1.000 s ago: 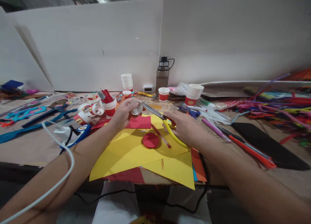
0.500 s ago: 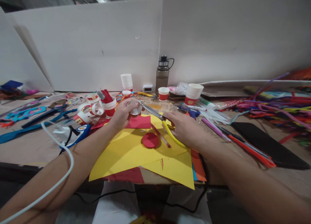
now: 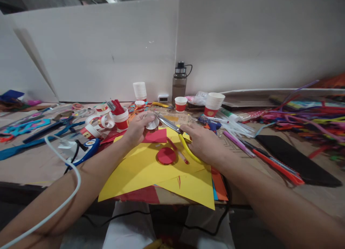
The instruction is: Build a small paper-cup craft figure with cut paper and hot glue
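Pinched in my left hand (image 3: 139, 126) is a small white round piece (image 3: 152, 123), which looks like a paper cup's base. My right hand (image 3: 201, 140) is wrapped round the handles of yellow-handled scissors (image 3: 185, 143). The blades point left and their tips meet the edge of the white piece. Below my hands, a red disc (image 3: 166, 155) lies on yellow paper sheets (image 3: 134, 173). A pencil (image 3: 179, 152) rests just right of the disc, and a red paper piece (image 3: 156, 135) is behind it.
Behind stand a bottle (image 3: 179, 84), a single cup (image 3: 180, 104) and a cup stack (image 3: 214, 105). At left are a cup of red sticks (image 3: 119, 118) and a white cable (image 3: 78, 184) crossing my forearm. A red cutter (image 3: 280, 164) and black slab (image 3: 296, 161) lie right.
The white piece has turned in my left hand and now shows more of its face. My right hand and the scissors have shifted very slightly left.
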Tool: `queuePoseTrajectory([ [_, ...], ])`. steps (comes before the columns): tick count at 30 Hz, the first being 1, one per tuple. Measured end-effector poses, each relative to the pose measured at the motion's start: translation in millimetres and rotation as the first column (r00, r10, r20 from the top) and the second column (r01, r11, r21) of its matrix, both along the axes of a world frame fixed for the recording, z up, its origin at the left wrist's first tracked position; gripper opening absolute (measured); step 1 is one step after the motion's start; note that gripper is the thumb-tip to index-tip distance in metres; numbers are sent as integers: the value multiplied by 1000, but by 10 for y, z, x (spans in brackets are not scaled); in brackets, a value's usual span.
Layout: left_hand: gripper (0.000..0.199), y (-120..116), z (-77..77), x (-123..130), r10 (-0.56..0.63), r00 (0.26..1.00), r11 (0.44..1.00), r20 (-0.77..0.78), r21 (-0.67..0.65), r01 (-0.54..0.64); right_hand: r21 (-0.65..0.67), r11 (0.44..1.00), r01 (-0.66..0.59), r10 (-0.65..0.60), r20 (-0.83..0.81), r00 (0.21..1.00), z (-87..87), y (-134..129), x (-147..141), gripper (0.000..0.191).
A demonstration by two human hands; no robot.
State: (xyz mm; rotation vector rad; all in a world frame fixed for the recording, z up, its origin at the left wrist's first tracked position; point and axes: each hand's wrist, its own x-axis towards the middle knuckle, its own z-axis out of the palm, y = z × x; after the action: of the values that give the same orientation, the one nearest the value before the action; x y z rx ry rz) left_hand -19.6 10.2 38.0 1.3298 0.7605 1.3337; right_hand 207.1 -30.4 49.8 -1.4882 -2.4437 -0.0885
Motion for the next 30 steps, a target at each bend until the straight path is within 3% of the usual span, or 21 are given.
queuePoseTrajectory([
  [10,17,-13,5,13,-46,999,998,25,-49,47,21,1000,11,-11,22,1000,5,-15,-10,40],
  [30,18,-27,16,15,-26,1000,999,16,-39,26,57,998,-12,12,5,1000,7,-28,-16,38],
])
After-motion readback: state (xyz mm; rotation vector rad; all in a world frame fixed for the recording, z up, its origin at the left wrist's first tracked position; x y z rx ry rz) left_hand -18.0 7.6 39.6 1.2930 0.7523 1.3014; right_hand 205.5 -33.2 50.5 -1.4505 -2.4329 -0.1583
